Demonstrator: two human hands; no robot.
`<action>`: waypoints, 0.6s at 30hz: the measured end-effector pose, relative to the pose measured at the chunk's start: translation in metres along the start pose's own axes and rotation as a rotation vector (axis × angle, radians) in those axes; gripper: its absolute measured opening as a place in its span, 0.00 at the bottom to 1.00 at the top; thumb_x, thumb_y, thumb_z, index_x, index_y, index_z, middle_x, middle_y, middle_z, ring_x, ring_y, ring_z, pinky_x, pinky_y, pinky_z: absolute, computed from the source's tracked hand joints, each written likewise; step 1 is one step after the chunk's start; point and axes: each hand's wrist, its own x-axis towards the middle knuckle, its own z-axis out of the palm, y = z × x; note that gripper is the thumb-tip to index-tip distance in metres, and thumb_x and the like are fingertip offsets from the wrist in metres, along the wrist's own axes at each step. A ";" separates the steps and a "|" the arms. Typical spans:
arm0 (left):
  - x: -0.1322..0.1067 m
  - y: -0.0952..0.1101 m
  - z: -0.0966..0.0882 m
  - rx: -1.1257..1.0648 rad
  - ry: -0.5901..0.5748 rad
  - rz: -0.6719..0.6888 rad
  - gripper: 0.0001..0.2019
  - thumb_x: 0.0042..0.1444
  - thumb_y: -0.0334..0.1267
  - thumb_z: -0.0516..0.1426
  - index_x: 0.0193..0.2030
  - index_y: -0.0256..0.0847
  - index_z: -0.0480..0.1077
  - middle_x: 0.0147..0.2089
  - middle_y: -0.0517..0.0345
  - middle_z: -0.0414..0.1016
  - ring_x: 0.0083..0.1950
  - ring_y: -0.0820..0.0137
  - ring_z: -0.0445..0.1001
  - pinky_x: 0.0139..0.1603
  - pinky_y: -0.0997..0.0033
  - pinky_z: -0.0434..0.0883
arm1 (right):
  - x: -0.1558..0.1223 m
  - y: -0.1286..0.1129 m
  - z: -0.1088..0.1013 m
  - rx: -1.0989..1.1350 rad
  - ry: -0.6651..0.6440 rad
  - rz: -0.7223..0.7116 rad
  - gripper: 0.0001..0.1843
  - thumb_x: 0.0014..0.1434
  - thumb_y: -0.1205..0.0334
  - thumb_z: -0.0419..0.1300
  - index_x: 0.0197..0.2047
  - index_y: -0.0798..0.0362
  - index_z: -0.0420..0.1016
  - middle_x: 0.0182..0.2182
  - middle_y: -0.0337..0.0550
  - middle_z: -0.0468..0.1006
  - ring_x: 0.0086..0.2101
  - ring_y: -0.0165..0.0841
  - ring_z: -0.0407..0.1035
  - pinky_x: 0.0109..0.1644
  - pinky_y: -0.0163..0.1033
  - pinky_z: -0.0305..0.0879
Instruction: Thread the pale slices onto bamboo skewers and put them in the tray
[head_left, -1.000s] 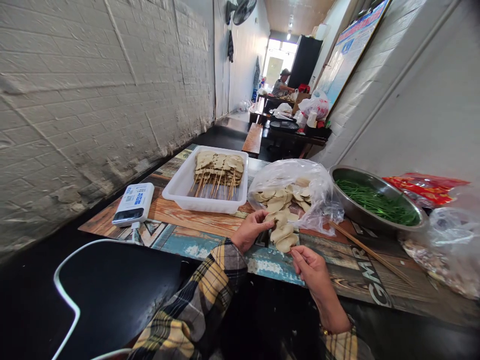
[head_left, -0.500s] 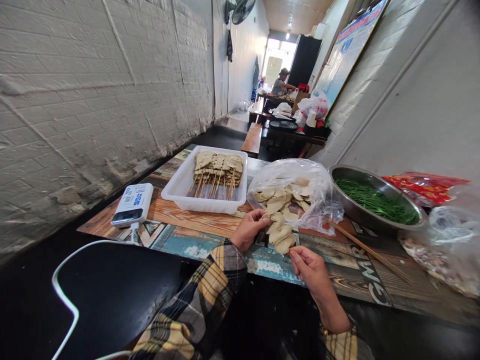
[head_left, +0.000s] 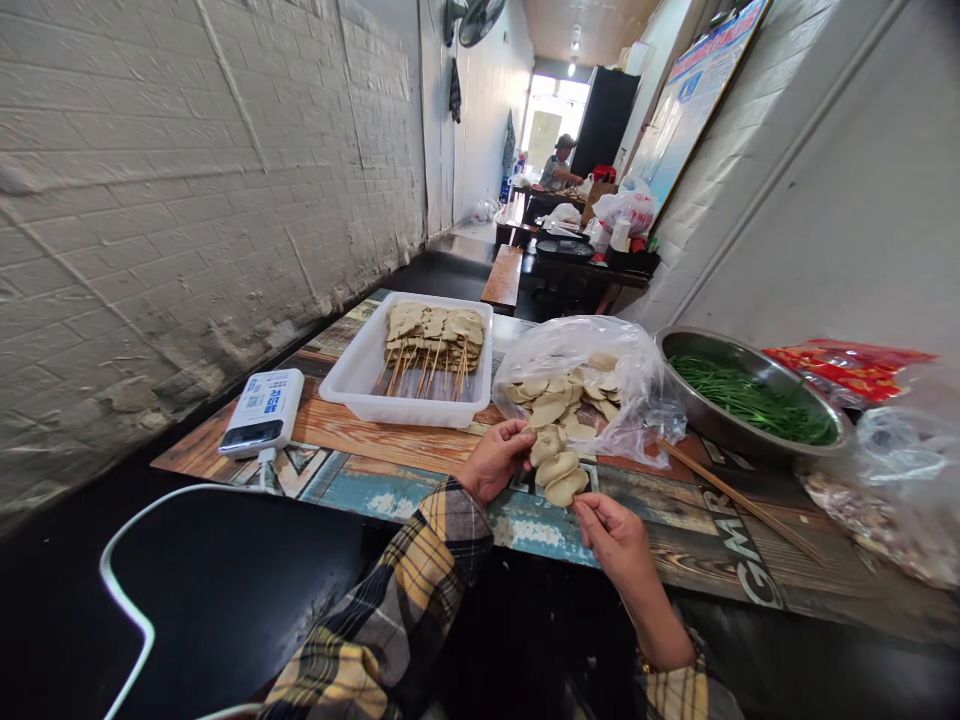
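Between my hands hangs a row of thin, pale beige slices (head_left: pixel 559 468) threaded on a skewer, overlapping one another. My right hand (head_left: pixel 613 535) pinches the skewer's lower end, most of which is hidden. My left hand (head_left: pixel 495 462) has thumb and fingers closed on the slice at the far end. Just behind the hands, an open clear plastic bag (head_left: pixel 637 385) holds loose slices (head_left: pixel 551 400) of the same kind. To the left, a white plastic tub (head_left: pixel 409 408) contains stacked skewers of slices (head_left: pixel 435 335), their bare sticks pointing toward me.
Loose bamboo skewers (head_left: pixel 742 500) lie right of the bag, before a steel bowl (head_left: pixel 840 440) of green stalks. Red packaging (head_left: pixel 847 368) and another plastic bag (head_left: pixel 900 480) sit farther right. A white power bank (head_left: pixel 262 410) with a cable is left. Someone (head_left: pixel 559 168) works far back.
Both hands stay nearly in place. The slices near my left hand have shifted slightly along the skewer and look less spread. The whole view has moved a little.
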 end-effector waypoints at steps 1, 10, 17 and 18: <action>0.000 0.000 0.000 -0.011 -0.008 -0.004 0.17 0.39 0.41 0.70 0.30 0.35 0.70 0.24 0.62 0.70 0.20 0.79 0.64 0.20 0.78 0.61 | 0.000 -0.001 0.000 -0.017 0.005 -0.008 0.18 0.63 0.49 0.53 0.33 0.54 0.75 0.16 0.34 0.65 0.19 0.28 0.59 0.24 0.32 0.55; 0.001 0.001 0.001 -0.068 0.016 -0.021 0.14 0.42 0.40 0.69 0.28 0.34 0.71 0.23 0.63 0.67 0.24 0.80 0.64 0.26 0.78 0.62 | -0.001 -0.012 0.005 -0.071 0.090 -0.045 0.18 0.63 0.51 0.53 0.32 0.54 0.76 0.16 0.34 0.65 0.19 0.29 0.62 0.26 0.33 0.57; -0.002 0.009 0.007 -0.102 -0.047 -0.007 0.17 0.47 0.43 0.67 0.41 0.37 0.75 0.38 0.54 0.78 0.38 0.69 0.74 0.40 0.70 0.69 | 0.005 -0.015 0.023 -0.022 0.176 -0.027 0.19 0.63 0.49 0.53 0.31 0.53 0.76 0.14 0.34 0.66 0.18 0.29 0.62 0.25 0.33 0.57; -0.002 0.009 0.007 -0.100 -0.047 -0.011 0.17 0.48 0.45 0.65 0.42 0.38 0.75 0.39 0.53 0.78 0.39 0.68 0.75 0.41 0.69 0.69 | 0.006 -0.016 0.025 -0.014 0.188 -0.029 0.19 0.62 0.49 0.53 0.31 0.53 0.76 0.14 0.34 0.66 0.18 0.29 0.62 0.25 0.33 0.57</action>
